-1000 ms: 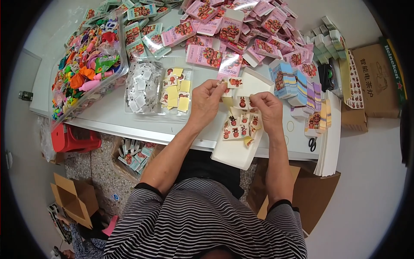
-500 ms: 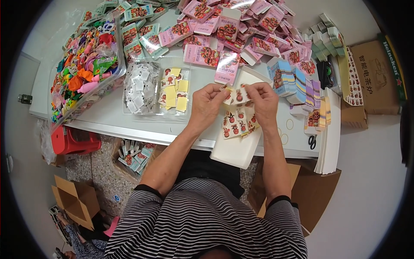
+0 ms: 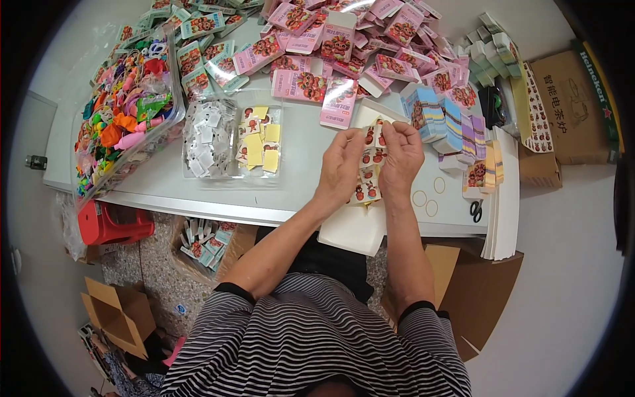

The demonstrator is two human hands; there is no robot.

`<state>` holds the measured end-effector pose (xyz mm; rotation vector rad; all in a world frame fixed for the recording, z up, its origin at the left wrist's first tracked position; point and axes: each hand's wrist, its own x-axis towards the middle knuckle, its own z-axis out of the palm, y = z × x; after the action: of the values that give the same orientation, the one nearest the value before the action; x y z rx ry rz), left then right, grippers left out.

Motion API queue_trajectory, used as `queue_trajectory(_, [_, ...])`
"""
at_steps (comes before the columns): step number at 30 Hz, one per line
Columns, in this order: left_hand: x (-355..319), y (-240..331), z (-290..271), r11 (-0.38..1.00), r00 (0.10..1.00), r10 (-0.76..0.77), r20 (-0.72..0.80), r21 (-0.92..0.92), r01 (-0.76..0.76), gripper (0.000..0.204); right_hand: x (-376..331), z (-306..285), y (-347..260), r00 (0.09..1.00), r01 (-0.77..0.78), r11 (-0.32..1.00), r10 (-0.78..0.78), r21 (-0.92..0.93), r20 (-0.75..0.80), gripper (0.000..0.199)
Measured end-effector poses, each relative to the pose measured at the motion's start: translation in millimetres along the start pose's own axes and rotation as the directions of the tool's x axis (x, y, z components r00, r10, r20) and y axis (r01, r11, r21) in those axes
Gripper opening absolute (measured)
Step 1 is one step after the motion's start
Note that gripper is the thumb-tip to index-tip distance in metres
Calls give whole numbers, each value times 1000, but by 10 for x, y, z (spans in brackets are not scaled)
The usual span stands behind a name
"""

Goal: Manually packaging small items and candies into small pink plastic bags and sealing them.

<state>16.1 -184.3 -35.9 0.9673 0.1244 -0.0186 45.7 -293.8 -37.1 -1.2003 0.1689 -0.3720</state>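
Remotely, I have left hand [image 3: 340, 167] and right hand [image 3: 401, 161] both pinched closed on printed sticker pieces [image 3: 372, 140], above a white cardboard tray [image 3: 350, 231].

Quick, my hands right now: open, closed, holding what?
Left hand: closed, fingertips on small printed pieces.
Right hand: closed, pinching printed pieces too.

Bright, even light; fisheye rim

Counter [image 3: 299, 162] well lit, apparently from overhead. Floor [image 3: 162, 278] beneath it dimmer. Pale glare on the glossy pink boxes [image 3: 340, 104]. Dark vignette closes both sides; counter's front edge bows. Fine detail softens toward the rim.
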Motion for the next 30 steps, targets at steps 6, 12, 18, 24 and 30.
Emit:
queue_trajectory(6, [-2, 36, -81, 962, 982, -156, 109, 242, 126, 22, 4, 1, 3, 998, 50, 997, -51, -52, -22, 20])
queue_trajectory(12, [-18, 18, -95, 983, 981, -161, 107, 104, 150, 19, 218, -170, -79, 983, 105, 989, -119, -106, -137, 18])
queue_trajectory(18, [49, -16, -26, 997, 996, -54, 66, 63, 50, 21, -81, -149, -169, 977, -2, 954, 65, -299, 204, 17])
queue_trajectory(24, [102, -179, -68, 908, 997, 65, 31, 413, -72, 28, -237, -270, -21, 982, 0, 941, 64, -337, 180, 15])
queue_trajectory(30, [47, -27, -52, 953, 995, -96, -27, 287, 100, 34, -43, -496, -21, 994, 100, 957, -107, -274, -8, 16])
